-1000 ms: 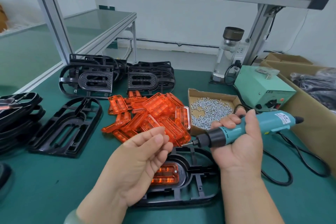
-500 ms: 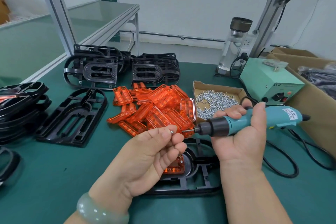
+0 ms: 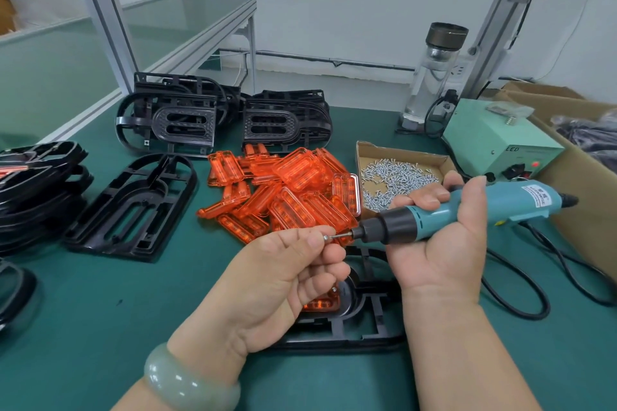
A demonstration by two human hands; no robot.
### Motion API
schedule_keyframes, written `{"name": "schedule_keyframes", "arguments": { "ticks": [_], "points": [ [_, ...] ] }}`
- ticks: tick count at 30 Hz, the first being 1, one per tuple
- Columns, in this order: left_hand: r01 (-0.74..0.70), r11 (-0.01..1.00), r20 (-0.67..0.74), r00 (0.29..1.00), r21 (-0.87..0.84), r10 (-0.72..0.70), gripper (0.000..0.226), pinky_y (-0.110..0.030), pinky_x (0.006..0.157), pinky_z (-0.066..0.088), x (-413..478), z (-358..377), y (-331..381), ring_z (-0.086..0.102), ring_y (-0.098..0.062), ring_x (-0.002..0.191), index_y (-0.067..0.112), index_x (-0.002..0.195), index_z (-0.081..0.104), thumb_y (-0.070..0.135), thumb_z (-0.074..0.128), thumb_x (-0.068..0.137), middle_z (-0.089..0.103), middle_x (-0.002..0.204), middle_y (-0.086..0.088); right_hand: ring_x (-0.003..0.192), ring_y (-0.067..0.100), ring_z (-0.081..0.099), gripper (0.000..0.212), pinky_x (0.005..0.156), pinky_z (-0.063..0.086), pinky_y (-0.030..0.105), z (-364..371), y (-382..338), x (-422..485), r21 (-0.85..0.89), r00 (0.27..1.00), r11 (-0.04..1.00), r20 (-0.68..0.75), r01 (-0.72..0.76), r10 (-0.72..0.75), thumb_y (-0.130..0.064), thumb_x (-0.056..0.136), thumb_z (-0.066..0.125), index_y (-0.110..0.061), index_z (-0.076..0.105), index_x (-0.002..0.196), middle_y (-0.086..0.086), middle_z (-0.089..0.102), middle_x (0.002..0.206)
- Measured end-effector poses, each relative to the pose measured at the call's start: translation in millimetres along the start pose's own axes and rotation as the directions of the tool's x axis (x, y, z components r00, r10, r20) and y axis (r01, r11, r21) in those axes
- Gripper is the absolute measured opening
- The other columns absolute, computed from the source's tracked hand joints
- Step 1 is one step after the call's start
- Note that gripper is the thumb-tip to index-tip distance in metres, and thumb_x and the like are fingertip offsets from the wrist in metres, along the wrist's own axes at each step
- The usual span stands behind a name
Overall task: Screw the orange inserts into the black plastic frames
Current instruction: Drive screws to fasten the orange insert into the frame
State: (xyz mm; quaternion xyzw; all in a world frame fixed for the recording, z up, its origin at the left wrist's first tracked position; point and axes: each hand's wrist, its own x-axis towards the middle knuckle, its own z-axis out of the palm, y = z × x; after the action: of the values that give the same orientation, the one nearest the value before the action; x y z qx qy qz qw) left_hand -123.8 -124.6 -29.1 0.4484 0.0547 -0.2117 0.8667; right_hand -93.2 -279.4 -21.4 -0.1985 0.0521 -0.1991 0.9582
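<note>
i'm gripping a teal, black-nosed screwdriver [image 3: 510, 200] and a silver screw [image 3: 324, 237]; orange inserts [image 3: 293, 190] and black frames [image 3: 187, 125] are lying on a green mat [image 3: 83, 310].

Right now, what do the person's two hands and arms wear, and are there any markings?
The left hand and the right hand are both bare: no gloves, no rings that I can see. On the left wrist sits a smooth, rounded bangle, pale green and glossy, like jade. The right wrist carries nothing. No sleeves or markings show.

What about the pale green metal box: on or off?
Likely on: the pale green metal box shows a small red lamp glowing on its front.
</note>
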Motion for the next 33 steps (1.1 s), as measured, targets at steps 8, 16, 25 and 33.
{"name": "schedule_keyframes", "arguments": {
  "ticks": [8, 16, 25, 33],
  "points": [
    [-0.039, 0.997, 0.004, 0.999, 0.06, 0.039, 0.027, -0.018, 0.047, 0.052, -0.2, 0.6, -1.5, 0.067, -0.016, 0.057, 0.003, 0.092, 0.064, 0.018, 0.061, 0.07, 0.067, 0.067, -0.01, 0.048, 0.002, 0.045, 0.018, 0.057, 0.046, 0.019, -0.1, 0.6, 0.0, -0.017, 1.0, 1.0, 0.017, 0.013, -0.013, -0.041, 0.086, 0.057, -0.024, 0.052, 0.087, -0.012, 0.045, 0.063],
    [-0.148, 0.968, -0.047, 0.986, 0.203, 0.161, 0.012, -0.017, 0.049, 0.052, 1.4, -0.7, -5.1, 0.068, -0.016, 0.06, 0.007, 0.086, 0.068, 0.015, 0.06, 0.082, 0.069, 0.069, -0.009, 0.047, 0.002, 0.045, 0.017, 0.055, 0.046, 0.018, 1.6, 1.8, 0.7, -0.01, 1.0, 1.0, -0.003, 0.01, -0.01, -0.039, 0.088, 0.057, -0.024, 0.051, 0.088, -0.011, 0.045, 0.063],
    [-0.188, 0.948, -0.063, 0.976, 0.256, 0.21, 0.014, -0.017, 0.051, 0.052, 0.9, 0.2, -6.9, 0.069, -0.016, 0.063, 0.01, 0.084, 0.069, 0.012, 0.056, 0.089, 0.07, 0.07, -0.009, 0.047, 0.002, 0.044, 0.017, 0.056, 0.046, 0.019, 2.3, 1.9, 0.1, -0.016, 1.0, 1.0, -0.007, 0.01, -0.01, -0.039, 0.088, 0.057, -0.024, 0.051, 0.088, -0.011, 0.045, 0.063],
    [-0.298, 0.782, -0.062, 0.917, 0.548, 0.394, 0.022, -0.016, 0.053, 0.052, 0.6, 0.9, -7.6, 0.07, -0.013, 0.063, 0.017, 0.073, 0.071, 0.014, 0.058, 0.091, 0.071, 0.067, -0.002, 0.048, 0.002, 0.045, 0.021, 0.057, 0.045, 0.019, 3.1, 1.6, -1.8, -0.033, 0.999, 0.999, 0.032, 0.031, -0.03, -0.04, 0.081, 0.06, -0.025, 0.051, 0.092, -0.012, 0.045, 0.063]
  ]
}}
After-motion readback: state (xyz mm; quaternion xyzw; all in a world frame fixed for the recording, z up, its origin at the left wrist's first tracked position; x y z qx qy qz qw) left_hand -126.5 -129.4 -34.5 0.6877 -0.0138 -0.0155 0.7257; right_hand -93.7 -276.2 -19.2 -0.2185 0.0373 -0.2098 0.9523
